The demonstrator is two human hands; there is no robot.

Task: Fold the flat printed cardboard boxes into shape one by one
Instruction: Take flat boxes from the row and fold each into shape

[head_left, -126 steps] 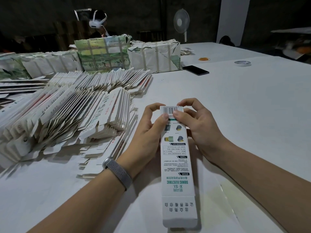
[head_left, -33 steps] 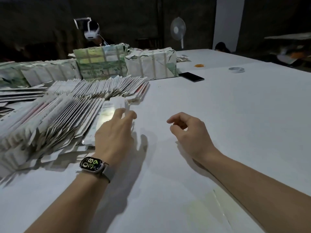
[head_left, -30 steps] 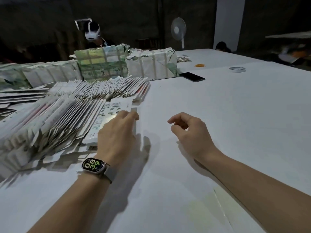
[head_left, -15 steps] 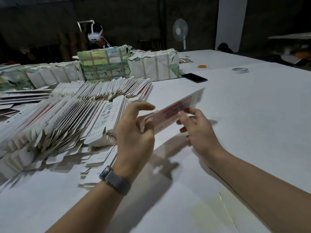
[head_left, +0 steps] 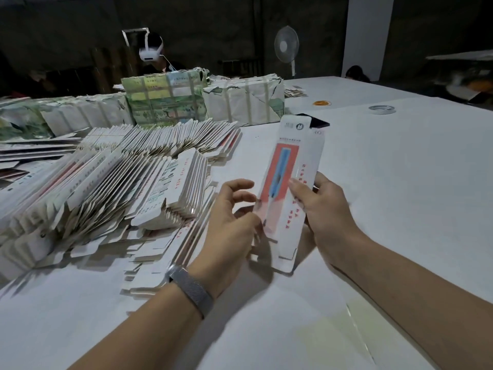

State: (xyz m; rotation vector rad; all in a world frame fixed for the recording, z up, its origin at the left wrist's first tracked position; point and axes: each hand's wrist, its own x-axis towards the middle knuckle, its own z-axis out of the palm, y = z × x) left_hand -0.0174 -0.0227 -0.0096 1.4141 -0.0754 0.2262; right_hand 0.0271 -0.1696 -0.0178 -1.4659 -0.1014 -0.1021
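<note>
One flat printed box (head_left: 289,182) was held up off the white table (head_left: 400,209), long axis running away from the person, its red panel with a blue toothbrush picture facing up. Right hand (head_left: 320,209) gripped it along the right edge, thumb on the printed face, fingers curled behind. Left hand (head_left: 229,225) was at the box's left edge, lower half, with fingers loosely spread; the fingertips were blurred, so actual contact could not be told. Near end of the box sat just above the table between both wrists. A grey mesh watch band (head_left: 190,289) was on the left wrist.

Just left of the left hand lay a big fanned pile of flat boxes (head_left: 106,193), some spilling toward the wrist. Beyond that, further from the hands, a second fanned row (head_left: 165,140), then taped bundles (head_left: 202,102) wrapped in paper. Past the box's far end, a black phone (head_left: 318,122) was partly hidden behind it. Farther right and beyond the right hand, a tape roll (head_left: 382,109) and a small orange item (head_left: 322,103). A standing fan (head_left: 286,48) and another person (head_left: 153,54) wearing a white headset were at the far side.
</note>
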